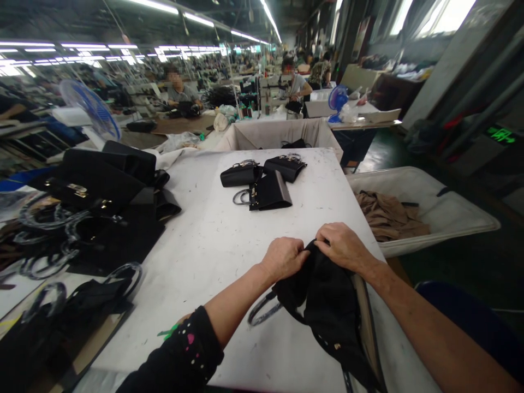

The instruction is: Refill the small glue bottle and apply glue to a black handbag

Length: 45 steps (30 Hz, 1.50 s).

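A black handbag (327, 305) lies at the near right of the white table, its fabric bunched and one side showing a beige edge. One wrapped loop handle sticks out to its left. With fingers pinched, my left hand (285, 257) grips the top edge of the handbag. Close beside it, my right hand (341, 245) is closed on the same edge, a little further right. Both hands' fingertips are partly hidden in the black fabric. Further up the table, a small finished-looking black handbag (271, 191) lies on its side, touching two others.
Black bags with plastic-wrapped handles are piled at left (106, 191). A white bin (458, 218) holding brown fabric stands at right, and a cloth-lined bin (278, 131) is beyond the table (196, 218). Fans and people at sewing machines are further back.
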### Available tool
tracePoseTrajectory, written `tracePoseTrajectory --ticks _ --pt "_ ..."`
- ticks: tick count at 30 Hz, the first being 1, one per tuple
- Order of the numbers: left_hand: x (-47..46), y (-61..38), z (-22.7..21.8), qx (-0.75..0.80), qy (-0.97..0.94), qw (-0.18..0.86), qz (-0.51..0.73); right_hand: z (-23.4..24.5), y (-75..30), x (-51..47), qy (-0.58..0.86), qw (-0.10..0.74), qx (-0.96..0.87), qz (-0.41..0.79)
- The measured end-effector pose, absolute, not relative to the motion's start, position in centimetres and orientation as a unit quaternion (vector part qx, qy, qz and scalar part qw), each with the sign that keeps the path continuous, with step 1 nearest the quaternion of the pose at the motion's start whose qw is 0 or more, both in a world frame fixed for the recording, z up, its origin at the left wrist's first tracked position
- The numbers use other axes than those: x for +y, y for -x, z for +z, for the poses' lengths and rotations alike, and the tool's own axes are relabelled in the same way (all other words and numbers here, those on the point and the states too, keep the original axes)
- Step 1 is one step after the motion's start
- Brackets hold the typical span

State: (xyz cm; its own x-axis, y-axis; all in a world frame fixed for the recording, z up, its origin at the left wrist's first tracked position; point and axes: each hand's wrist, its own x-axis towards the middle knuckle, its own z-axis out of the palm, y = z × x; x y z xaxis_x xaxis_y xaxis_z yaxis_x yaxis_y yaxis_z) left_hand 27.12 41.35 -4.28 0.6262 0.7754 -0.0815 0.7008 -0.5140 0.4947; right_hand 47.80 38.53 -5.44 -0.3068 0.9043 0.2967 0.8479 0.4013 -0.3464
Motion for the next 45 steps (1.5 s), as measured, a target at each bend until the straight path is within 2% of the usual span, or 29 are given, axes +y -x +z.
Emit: tracePoseTrajectory --ticks 5,8,10,21,34,45 --pt "42.3 -28.2 -4.7 0.453 -0.847 0.262 0.098 -5.5 -47.8 39.2 0.53 0.313 -0.783 0.091" --pt "42.2 -28.2 -5.3 0.495 -0.822 0.258 0.11 -5.3 -48.9 39.2 0.551 0.384 -0.737 0.071" --pt "42.1 -28.0 -5.6 0.519 -0.806 0.259 0.12 -5.0 -49.3 38.7 0.561 0.401 -0.723 0.052" --pt "41.4 -28.3 -6.3 0.544 -0.771 0.283 0.171 -4.6 -44.9 35.4 0.578 0.277 -0.766 -0.05" --pt "41.5 -28.0 -6.3 0.459 -0.768 0.39 0.217 -4.9 -45.8 37.1 0.584 0.248 -0.768 -0.085" --pt "42.9 -29.1 -6.4 0.479 -0.77 0.371 0.2 -4.9 -45.9 37.6 0.582 0.251 -0.771 -0.066"
